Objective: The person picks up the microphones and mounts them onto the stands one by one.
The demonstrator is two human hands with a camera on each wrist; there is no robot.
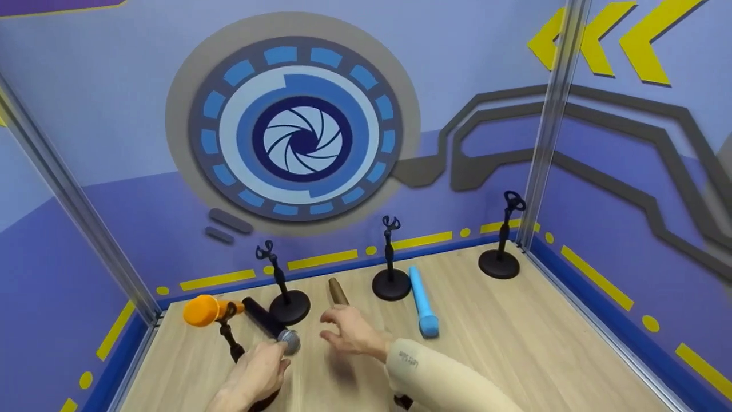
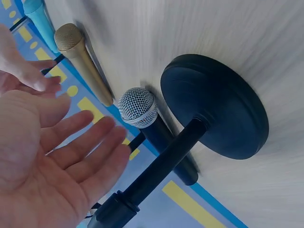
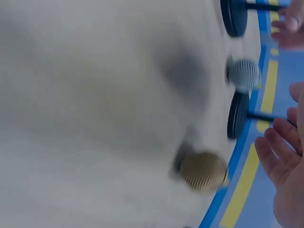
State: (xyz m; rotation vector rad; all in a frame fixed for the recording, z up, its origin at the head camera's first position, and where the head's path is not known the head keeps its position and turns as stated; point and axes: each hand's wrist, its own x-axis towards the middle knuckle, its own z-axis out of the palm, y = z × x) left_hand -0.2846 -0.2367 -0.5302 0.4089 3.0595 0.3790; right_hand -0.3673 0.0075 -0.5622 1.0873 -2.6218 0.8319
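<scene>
My left hand (image 1: 254, 372) hovers beside the stand that carries the orange microphone (image 1: 202, 311). Its fingers are extended and hold nothing in the left wrist view, where the stand's round base (image 2: 213, 107) fills the right side. A black microphone (image 1: 264, 318) with a silver mesh head lies on the table just beyond that hand. My right hand (image 1: 354, 333), fingers apart and loosely bent, is over the near end of a gold-brown microphone (image 1: 338, 292), partly hiding it. In the right wrist view this hand (image 3: 285, 161) grips nothing, and the microphone's gold head (image 3: 204, 171) looks blurred.
A light blue microphone (image 1: 422, 300) lies right of the right hand. Black stands with bare clips rise at the back left (image 1: 290, 307), back middle (image 1: 392, 284) and back right (image 1: 499, 264). Blue-purple printed walls enclose the wooden table (image 1: 549, 337). A dark piece shows under the right sleeve.
</scene>
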